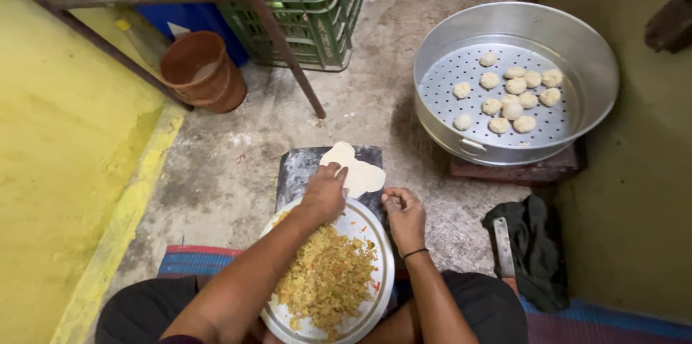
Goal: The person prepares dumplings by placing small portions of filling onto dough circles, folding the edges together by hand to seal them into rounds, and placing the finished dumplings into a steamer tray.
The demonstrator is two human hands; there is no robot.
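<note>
Two hands work over a dark board (303, 171). Left hand (324, 191) lies knuckles up with its fingers curled down onto the edge of the dough (357, 171), pale flat rounds that overlap on the board; whether the fingertips pinch a piece cannot be told. Right hand (404, 213), with a black band at the wrist, is closed into a loose fist just beside the dough, thumb tucked against the fingers; nothing shows in its grip. Touching the board's near edge, a round metal plate (382, 272) rests on the person's lap under the left forearm and carries a heap of yellow crumbly filling (328, 279). Right of the lap, a black cloth (537, 243) lies on the floor with a knife (503, 247) beside it. Farther off, well apart from the board, a big steamer pan (577, 41) sits on a low block and holds more than a dozen small dumplings (512, 95) on its perforated tray. Up left stand a brown pot (202, 70) and a green crate (317, 19), with a metal frame leg (288, 55) slanting down between them.
</note>
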